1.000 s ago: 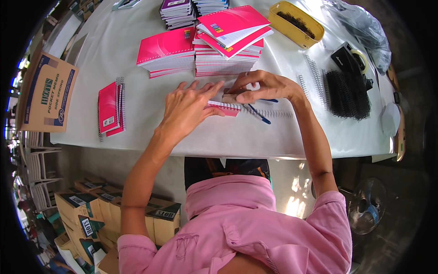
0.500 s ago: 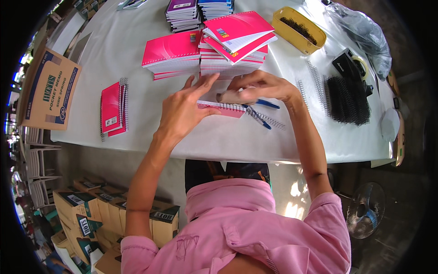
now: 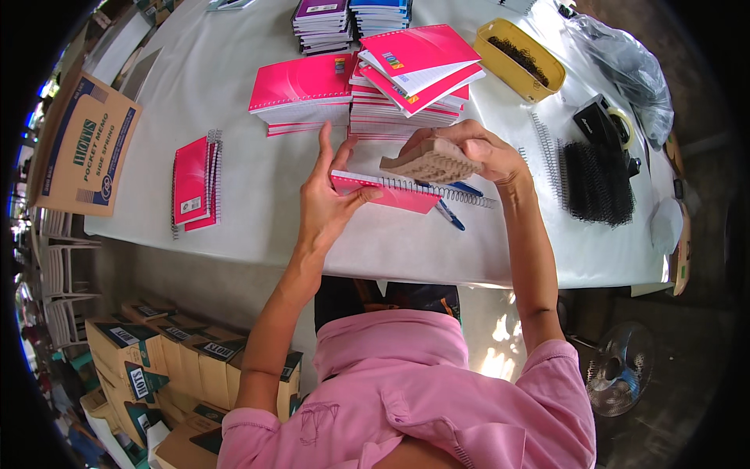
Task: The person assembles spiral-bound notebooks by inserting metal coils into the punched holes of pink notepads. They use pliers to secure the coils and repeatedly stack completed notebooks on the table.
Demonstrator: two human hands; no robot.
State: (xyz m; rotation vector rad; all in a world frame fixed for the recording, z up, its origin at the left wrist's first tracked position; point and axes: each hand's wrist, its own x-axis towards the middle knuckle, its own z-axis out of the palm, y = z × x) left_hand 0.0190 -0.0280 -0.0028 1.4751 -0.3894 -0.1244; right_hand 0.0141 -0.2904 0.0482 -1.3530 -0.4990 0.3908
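My left hand (image 3: pixel 324 203) pinches the left end of a pink notebook (image 3: pixel 406 201), thumb on the near cover and other fingers behind and raised. A wire coil (image 3: pixel 473 196) runs along the notebook's upper edge and sticks out past its right end. My right hand (image 3: pixel 492 156) grips a tan block with a ridged face (image 3: pixel 434 161), just above the coil; its material is unclear. Under and beyond the coil lies a tool with blue handles (image 3: pixel 451 216), partly hidden. At the left lie pink spiral notebooks (image 3: pixel 191 181).
Behind my hands stand stacks of pink notebooks (image 3: pixel 303 82), with purple notebooks (image 3: pixel 322 27) and blue notebooks (image 3: pixel 380 19) farther back. A yellow tub (image 3: pixel 519 61) holds dark coils. To the right are loose coils (image 3: pixel 549 148), a black coil bundle (image 3: pixel 598 184) and a tape dispenser (image 3: pixel 600 117). A carton (image 3: pixel 90 148) stands left.
The tan block has been lifted and turned, its ridged face now showing. The coil now lies along the notebook's edge rather than trailing beside it. The notebook has shifted slightly right.
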